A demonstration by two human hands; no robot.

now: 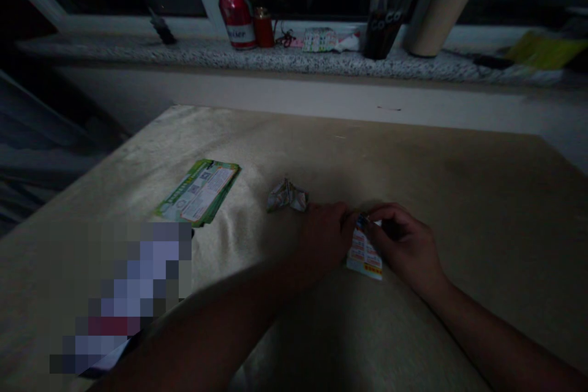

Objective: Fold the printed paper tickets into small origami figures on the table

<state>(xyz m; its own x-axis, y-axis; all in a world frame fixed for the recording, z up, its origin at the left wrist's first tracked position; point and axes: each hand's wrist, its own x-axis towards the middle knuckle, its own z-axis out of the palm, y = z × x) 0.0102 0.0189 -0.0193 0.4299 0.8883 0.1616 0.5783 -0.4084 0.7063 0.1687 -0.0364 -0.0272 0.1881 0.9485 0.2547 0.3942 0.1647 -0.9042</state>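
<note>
A small printed paper leaflet [365, 256] lies on the cloth-covered table, its top end narrowed and darker where it seems folded. My right hand [411, 248] pinches that top end from the right. From the left, my left hand [324, 229] has its fingers closed at the leaflet's upper left edge; its fingertips are partly in shadow. Just beyond my left hand sits a folded paper piece [288, 196] with two raised points. Farther left is a stack of green-and-white leaflets [199, 193], printed with small square codes.
A pixelated object [138, 294] lies at the left front beside my left forearm. On the speckled stone windowsill [193, 58] stand a red can [237, 21], a red lighter-like item [263, 27], a dark lidded cup [386, 18] and a cardboard tube [445, 6].
</note>
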